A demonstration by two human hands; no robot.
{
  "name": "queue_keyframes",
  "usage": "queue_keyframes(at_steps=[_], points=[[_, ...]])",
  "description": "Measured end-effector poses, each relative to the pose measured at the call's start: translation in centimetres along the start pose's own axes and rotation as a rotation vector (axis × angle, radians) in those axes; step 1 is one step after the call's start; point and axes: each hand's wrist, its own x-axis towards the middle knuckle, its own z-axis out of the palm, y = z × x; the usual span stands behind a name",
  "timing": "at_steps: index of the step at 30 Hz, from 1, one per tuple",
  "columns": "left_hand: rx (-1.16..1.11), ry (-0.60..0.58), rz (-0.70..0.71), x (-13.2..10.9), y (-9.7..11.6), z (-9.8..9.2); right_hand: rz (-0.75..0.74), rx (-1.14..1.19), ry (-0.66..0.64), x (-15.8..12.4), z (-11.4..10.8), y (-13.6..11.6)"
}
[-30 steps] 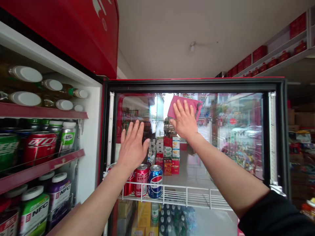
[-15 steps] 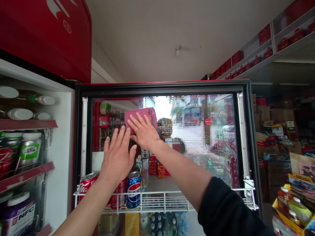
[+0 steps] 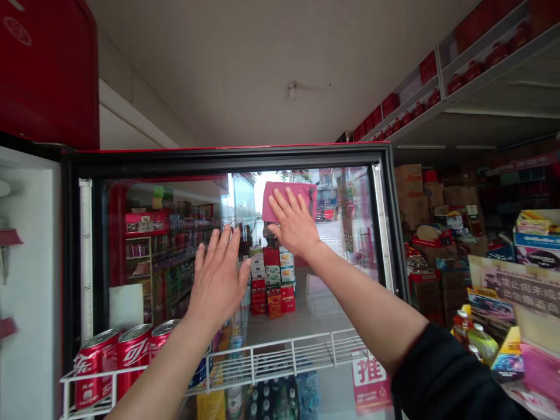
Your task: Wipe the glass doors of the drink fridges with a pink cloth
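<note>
An open fridge door with a glass pane [image 3: 350, 245] in a black and red frame fills the middle of the view. My right hand [image 3: 296, 224] lies flat, fingers spread, pressing a pink cloth [image 3: 286, 196] against the upper middle of the glass. My left hand [image 3: 220, 277] rests flat on the glass lower and to the left, fingers stretched out, holding nothing. A white wire rack [image 3: 280, 360] on the door's inside carries red cola cans [image 3: 118, 360] at its left end.
The fridge body [image 3: 26, 280] stands at the left edge under its red header [image 3: 48, 70]. Shop shelves with boxes and bottled goods [image 3: 503, 274] crowd the right side. High wall shelves [image 3: 437, 76] hold red boxes and jars. A stack of cartons [image 3: 273, 280] shows through the glass.
My right hand slid the pink cloth left across the glass, then back to the right and slightly up. The view turned right, so the fridge interior has almost left the frame.
</note>
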Motion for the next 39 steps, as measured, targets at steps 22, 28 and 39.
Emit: queue_keyframes(at_steps=[22,28,39], points=[[-0.14,-0.053,0.132,1.2,10.8,4.2,0.357,0.001,0.024,-11.2,-2.7,12.9],[-0.148,-0.099,0.141,-0.2,11.7,4.9,0.333,0.019,-0.055,-15.9,-2.6,11.2],[-0.129,-0.148,0.113,-4.7,10.4,4.1,0.29,-0.002,-0.163,-22.9,-2.6,8.4]])
